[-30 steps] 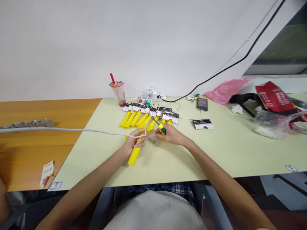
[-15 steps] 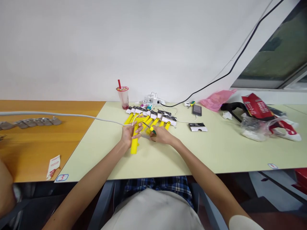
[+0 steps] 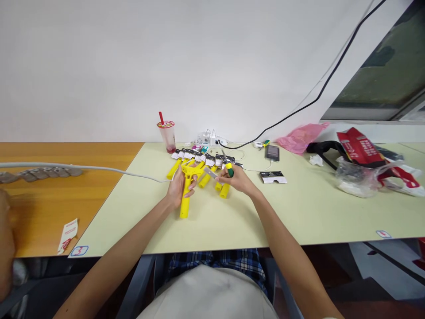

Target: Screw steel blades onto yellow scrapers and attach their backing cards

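My left hand (image 3: 176, 191) is wrapped round a yellow T-shaped plastic handle (image 3: 185, 201), its wide head up and its grip end pointing toward me. My right hand (image 3: 237, 178) holds a screwdriver (image 3: 229, 169) with a green and yellow handle, its shaft pointing up and away. Between that hand's thumb and fingers sits a flat greyish strip (image 3: 210, 173), which reaches toward the yellow head; whether they touch I cannot tell. Behind both hands lies a row of similar yellow tools (image 3: 173, 169), their heads in black and white card sleeves (image 3: 190, 153).
A plastic cup (image 3: 168, 135) with a red straw stands behind my left hand. A power strip (image 3: 209, 139), a phone-like device (image 3: 272, 153) and a loose card sleeve (image 3: 272, 177) lie beyond. Bags (image 3: 360, 148) are at right. A grey cable (image 3: 83, 167) crosses from the left; a person's arm (image 3: 6, 243) shows there.
My right hand has moved right and slightly up, away from the yellow handle. The screwdriver has swung upright, and the greyish strip now shows in my fingers.
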A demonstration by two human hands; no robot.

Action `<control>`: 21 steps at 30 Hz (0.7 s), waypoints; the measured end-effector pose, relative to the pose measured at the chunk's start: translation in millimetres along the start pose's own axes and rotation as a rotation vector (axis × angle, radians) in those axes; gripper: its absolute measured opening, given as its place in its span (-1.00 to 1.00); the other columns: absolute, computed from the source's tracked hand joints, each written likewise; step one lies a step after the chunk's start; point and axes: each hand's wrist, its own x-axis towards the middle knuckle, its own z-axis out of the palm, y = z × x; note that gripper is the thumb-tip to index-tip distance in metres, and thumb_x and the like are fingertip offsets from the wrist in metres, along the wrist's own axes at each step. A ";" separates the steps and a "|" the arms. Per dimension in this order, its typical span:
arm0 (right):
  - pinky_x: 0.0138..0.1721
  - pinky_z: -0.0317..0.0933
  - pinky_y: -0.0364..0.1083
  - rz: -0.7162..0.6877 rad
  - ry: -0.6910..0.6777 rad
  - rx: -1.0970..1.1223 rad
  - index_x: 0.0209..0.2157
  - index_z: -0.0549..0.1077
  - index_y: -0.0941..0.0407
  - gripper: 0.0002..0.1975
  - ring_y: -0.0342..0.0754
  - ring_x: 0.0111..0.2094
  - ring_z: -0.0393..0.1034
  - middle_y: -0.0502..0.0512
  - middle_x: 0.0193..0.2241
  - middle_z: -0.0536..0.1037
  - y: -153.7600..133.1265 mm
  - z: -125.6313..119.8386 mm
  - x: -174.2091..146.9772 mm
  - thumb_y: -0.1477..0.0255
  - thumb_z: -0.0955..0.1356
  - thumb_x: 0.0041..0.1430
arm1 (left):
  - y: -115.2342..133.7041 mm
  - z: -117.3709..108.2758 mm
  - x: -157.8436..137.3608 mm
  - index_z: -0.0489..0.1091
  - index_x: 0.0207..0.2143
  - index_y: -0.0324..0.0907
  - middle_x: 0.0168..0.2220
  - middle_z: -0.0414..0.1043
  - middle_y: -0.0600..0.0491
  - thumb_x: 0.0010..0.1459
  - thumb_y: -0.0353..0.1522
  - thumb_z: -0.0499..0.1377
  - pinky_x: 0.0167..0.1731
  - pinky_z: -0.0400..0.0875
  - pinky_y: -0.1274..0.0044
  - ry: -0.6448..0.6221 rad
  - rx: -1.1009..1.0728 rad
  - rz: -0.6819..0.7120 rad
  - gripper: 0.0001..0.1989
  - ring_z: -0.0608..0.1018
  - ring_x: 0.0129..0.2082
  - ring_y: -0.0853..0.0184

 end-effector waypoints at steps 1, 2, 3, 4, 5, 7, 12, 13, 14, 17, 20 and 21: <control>-0.29 0.34 -0.04 -0.009 0.087 0.066 -0.40 0.29 0.02 -0.45 -0.02 -0.37 0.50 0.07 -0.34 0.70 -0.7 -0.7 1.5 0.15 0.68 -0.05 | -1.0 0.6 0.3 0.40 0.14 -0.13 -0.35 0.44 0.07 0.45 0.05 0.18 -0.81 0.08 0.71 0.005 0.011 -0.006 -0.51 0.29 -0.64 0.46; -0.28 0.36 -0.04 -0.018 0.168 0.127 -0.42 0.26 0.01 -0.40 -0.01 -0.36 0.51 0.07 -0.36 0.70 -1.4 -0.3 2.8 0.14 0.70 -0.10 | -2.4 1.3 0.5 0.40 0.14 -0.13 -0.36 0.44 0.07 0.45 0.05 0.18 -0.82 0.08 0.70 0.005 0.019 -0.016 -0.50 0.29 -0.64 0.45; -0.28 0.37 -0.04 -0.025 0.241 0.185 -0.43 0.23 0.01 -0.36 -0.01 -0.34 0.52 0.07 -0.36 0.69 -2.1 0.9 4.1 0.13 0.72 -0.14 | -4.1 2.1 0.7 0.40 0.15 -0.13 -0.35 0.44 0.07 0.44 0.06 0.18 -0.82 0.09 0.69 0.002 0.026 -0.029 -0.50 0.30 -0.64 0.45; -0.28 0.38 -0.05 -0.029 0.299 0.238 -0.44 0.22 0.01 -0.33 -0.01 -0.34 0.52 0.06 -0.37 0.69 -2.5 2.6 5.1 0.12 0.73 -0.18 | -6.1 2.9 0.8 0.40 0.16 -0.13 -0.35 0.44 0.07 0.44 0.06 0.18 -0.82 0.09 0.69 -0.004 0.029 -0.042 -0.49 0.30 -0.64 0.45; -0.28 0.38 -0.05 -0.031 0.338 0.280 -0.44 0.21 0.01 -0.31 -0.02 -0.34 0.52 0.06 -0.37 0.69 -2.5 4.4 6.0 0.11 0.73 -0.20 | -8.3 3.6 0.7 0.39 0.17 -0.13 -0.34 0.45 0.06 0.44 0.05 0.19 -0.82 0.09 0.69 -0.010 0.029 -0.056 -0.49 0.31 -0.64 0.44; -0.29 0.38 -0.07 -0.034 0.374 0.338 -0.44 0.22 0.01 -0.30 -0.05 -0.34 0.50 0.05 -0.36 0.69 -1.8 7.8 7.3 0.09 0.74 -0.22 | -12.9 4.8 0.3 0.38 0.19 -0.13 -0.31 0.47 0.05 0.43 0.03 0.22 -0.82 0.10 0.68 -0.027 0.027 -0.090 -0.49 0.34 -0.63 0.44; -0.31 0.38 -0.07 -0.028 0.373 0.386 -0.45 0.24 0.01 -0.30 -0.04 -0.33 0.48 0.02 -0.40 0.66 -0.1 12.2 7.4 0.07 0.74 -0.25 | -22.5 5.8 -2.8 0.40 0.19 -0.15 -0.25 0.52 -0.01 0.38 -0.10 0.31 -0.82 0.16 0.68 -0.101 0.063 -0.154 -0.53 0.42 -0.57 0.41; -0.31 0.38 -0.07 -0.022 0.371 0.386 -0.45 0.24 0.01 -0.31 -0.05 -0.35 0.46 0.01 -0.42 0.64 -0.3 12.9 7.0 0.08 0.74 -0.25 | -24.0 5.8 -3.6 0.41 0.18 -0.16 -0.23 0.52 -0.03 0.37 -0.12 0.34 -0.82 0.18 0.67 -0.113 0.077 -0.155 -0.54 0.43 -0.55 0.40; -0.32 0.37 -0.07 -0.017 0.365 0.386 -0.46 0.24 0.01 -0.31 -0.06 -0.38 0.43 -0.01 -0.43 0.62 -0.8 13.8 6.5 0.08 0.74 -0.24 | -25.4 5.7 -4.4 0.42 0.16 -0.17 -0.23 0.53 -0.04 0.35 -0.15 0.36 -0.82 0.20 0.67 -0.122 0.092 -0.151 -0.55 0.45 -0.54 0.39; -0.32 0.34 -0.06 -0.004 0.330 0.380 -0.49 0.23 0.01 -0.33 -0.10 -0.42 0.36 -0.03 -0.45 0.58 -2.1 17.4 4.5 0.12 0.74 -0.20 | -29.0 5.5 -6.5 0.44 0.09 -0.20 -0.22 0.53 -0.06 0.31 -0.23 0.40 -0.79 0.28 0.65 -0.138 0.149 -0.128 -0.59 0.52 -0.46 0.34; -0.31 0.31 -0.06 0.003 0.305 0.354 -0.49 0.23 0.02 -0.36 -0.09 -0.41 0.35 -0.03 -0.45 0.57 -2.7 22.1 2.3 0.14 0.72 -0.16 | -31.3 5.8 -7.6 0.44 0.04 -0.20 -0.20 0.56 -0.09 0.30 -0.27 0.42 -0.75 0.37 0.63 -0.139 0.203 -0.115 -0.64 0.58 -0.38 0.29; -0.31 0.31 -0.06 0.004 0.297 0.348 -0.47 0.24 0.01 -0.36 -0.08 -0.41 0.35 -0.04 -0.45 0.56 -2.9 23.7 1.6 0.14 0.72 -0.16 | -31.6 6.1 -7.9 0.44 0.03 -0.19 -0.19 0.57 -0.10 0.30 -0.26 0.42 -0.74 0.39 0.63 -0.139 0.213 -0.115 -0.65 0.60 -0.35 0.28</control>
